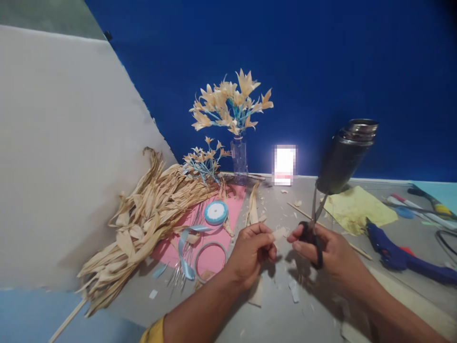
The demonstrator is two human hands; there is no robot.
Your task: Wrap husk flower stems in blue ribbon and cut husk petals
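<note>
Between the thumb and fingers of my left hand (253,247) is pinched a small pale strip of dried husk (280,234), its free end pointing right. My right hand (326,247) has its fingers through the black handles of a pair of scissors (314,216). The scissor blades point up and away from the strip, slightly apart. My right fingertips come close to the strip's end; whether they touch it I cannot tell. Small husk scraps lie on the grey table (271,305) beneath both hands.
Dried husks (150,205) pile up at the left, beside pink paper (233,205) with a ribbon spool (216,212) and wires. Husk flowers (232,102) stand in a clear bottle (239,159). A dark flask (342,157), yellow paper (360,205) and blue glue gun (403,257) occupy the right.
</note>
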